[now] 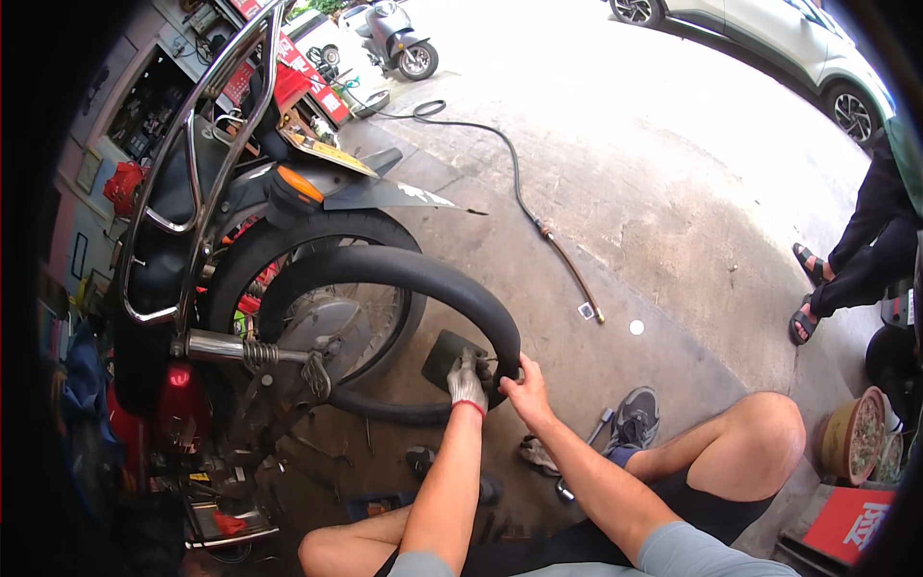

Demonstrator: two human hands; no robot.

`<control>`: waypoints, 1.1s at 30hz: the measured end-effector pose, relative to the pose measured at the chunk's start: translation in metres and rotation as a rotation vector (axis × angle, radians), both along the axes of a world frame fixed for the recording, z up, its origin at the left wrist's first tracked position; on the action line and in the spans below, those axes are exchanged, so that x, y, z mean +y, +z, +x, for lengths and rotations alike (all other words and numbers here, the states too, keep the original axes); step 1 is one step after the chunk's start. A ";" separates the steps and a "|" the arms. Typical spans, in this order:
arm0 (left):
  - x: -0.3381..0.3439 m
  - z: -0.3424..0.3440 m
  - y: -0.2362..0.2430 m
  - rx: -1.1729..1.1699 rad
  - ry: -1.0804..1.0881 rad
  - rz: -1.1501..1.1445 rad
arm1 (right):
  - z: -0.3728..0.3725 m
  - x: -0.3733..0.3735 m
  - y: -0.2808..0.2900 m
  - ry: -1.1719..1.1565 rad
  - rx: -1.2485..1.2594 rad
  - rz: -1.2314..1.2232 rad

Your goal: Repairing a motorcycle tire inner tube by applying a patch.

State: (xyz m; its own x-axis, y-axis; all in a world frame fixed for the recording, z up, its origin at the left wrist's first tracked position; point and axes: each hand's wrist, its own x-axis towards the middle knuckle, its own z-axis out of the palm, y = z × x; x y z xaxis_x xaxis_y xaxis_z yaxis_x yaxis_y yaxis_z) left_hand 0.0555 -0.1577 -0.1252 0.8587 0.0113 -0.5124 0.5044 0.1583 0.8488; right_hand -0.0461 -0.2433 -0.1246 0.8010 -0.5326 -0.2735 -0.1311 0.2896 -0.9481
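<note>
A black inner tube [423,274] loops in front of the motorcycle's rear wheel [404,236]. My left hand [469,385], in a dirty grey glove with a red cuff, has its fingers closed at the inner side of the tube's right part, by what looks like the valve; what exactly it holds is unclear. A dark green flat square piece [440,356] lies behind that hand. My bare right hand [522,389] grips the tube's right side, thumb pointing left. A metal tool [602,428] lies beside my right foot.
The motorcycle, with chrome rack [197,221], fills the left. An air hose [524,192] crosses the concrete. A person's sandalled feet [803,322], a plant pot [851,433] and a red box [836,519] are right. A scooter [404,48] and white car [788,38] stand behind.
</note>
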 end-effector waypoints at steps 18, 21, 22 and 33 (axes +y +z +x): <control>0.008 -0.010 0.006 0.039 0.038 -0.007 | -0.002 0.001 -0.005 -0.002 -0.073 0.019; 0.010 -0.008 0.010 0.026 -0.016 0.177 | -0.002 0.002 -0.007 -0.006 -0.065 0.016; 0.011 -0.007 0.011 0.012 -0.038 0.243 | -0.001 0.002 -0.008 -0.005 -0.062 0.008; 0.012 -0.006 0.018 -0.057 -0.086 0.109 | -0.001 0.003 -0.011 -0.032 -0.076 0.014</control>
